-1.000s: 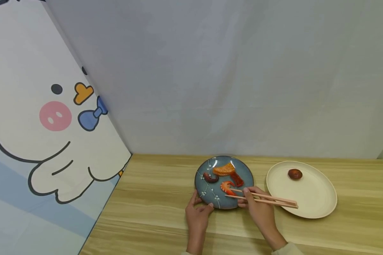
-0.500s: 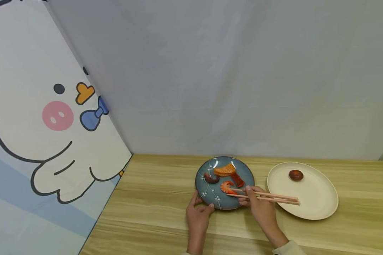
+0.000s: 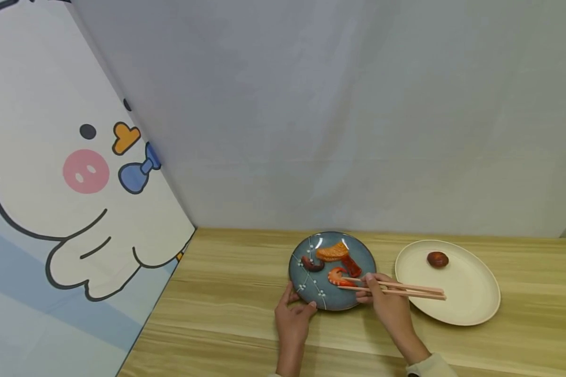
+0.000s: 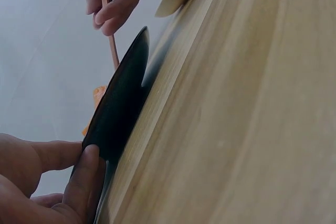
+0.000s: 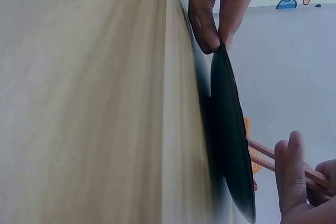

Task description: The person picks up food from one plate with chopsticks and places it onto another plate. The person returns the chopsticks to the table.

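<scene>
My left hand (image 3: 291, 322) pinches the near-left rim of a round blue plate (image 3: 327, 301) with white blossom branches. In the left wrist view, thumb and fingers close on the plate's edge. Wooden chopsticks (image 3: 417, 290) are in my right hand (image 3: 391, 309), beside the plate's right rim. Their tips lie at a curled orange-red shrimp (image 3: 335, 276) on the plate; whether it is lifted cannot be told. Also on the plate lie an orange ridged piece (image 3: 332, 252), a dark red strip (image 3: 351, 266) and a dark curved piece (image 3: 312, 264). Both wrist views mostly show the plate's underside.
A cream oval plate (image 3: 457, 303) stands to the right, partly behind my right hand, with a brown date-like piece (image 3: 437, 259) on it. The wooden table (image 3: 226, 293) ends at a grey cloth backdrop (image 3: 311, 131). A cartoon-printed panel (image 3: 52, 209) borders the left.
The right hand and chopsticks have shifted slightly right, and the shrimp has moved a little the same way. The left hand keeps its hold on the blue plate's rim.
</scene>
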Demonstrator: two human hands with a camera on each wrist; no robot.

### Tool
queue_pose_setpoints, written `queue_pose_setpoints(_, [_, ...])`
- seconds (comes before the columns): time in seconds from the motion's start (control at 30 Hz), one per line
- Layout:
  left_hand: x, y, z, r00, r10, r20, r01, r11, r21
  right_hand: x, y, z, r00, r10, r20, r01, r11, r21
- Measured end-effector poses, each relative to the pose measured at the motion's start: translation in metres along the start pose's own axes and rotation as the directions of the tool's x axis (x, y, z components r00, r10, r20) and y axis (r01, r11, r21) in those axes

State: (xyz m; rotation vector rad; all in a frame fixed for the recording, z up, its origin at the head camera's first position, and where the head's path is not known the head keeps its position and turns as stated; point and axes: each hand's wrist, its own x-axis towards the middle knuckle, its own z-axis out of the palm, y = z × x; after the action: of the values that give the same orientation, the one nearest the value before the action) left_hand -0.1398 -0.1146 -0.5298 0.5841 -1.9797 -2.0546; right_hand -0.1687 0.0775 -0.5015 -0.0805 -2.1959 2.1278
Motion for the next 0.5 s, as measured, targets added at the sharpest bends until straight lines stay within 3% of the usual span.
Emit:
queue_pose_setpoints(0.27, [0.0002,-0.0013,0.0003,1.0,0.003,-0.001,-0.003,1.0,-0.004,0.0021,0.0005,0.0045,1.0,0.025,-0.001,-0.025,0.999,0.033])
queue_pose_setpoints(0.5, [0.001,-0.0017,0.0012,1.0,-0.01,0.007,0.01,1.0,-0.012,0.0042,-0.0004,0.0084,1.0,0.003,0.002,-0.003,1.0,-0.004])
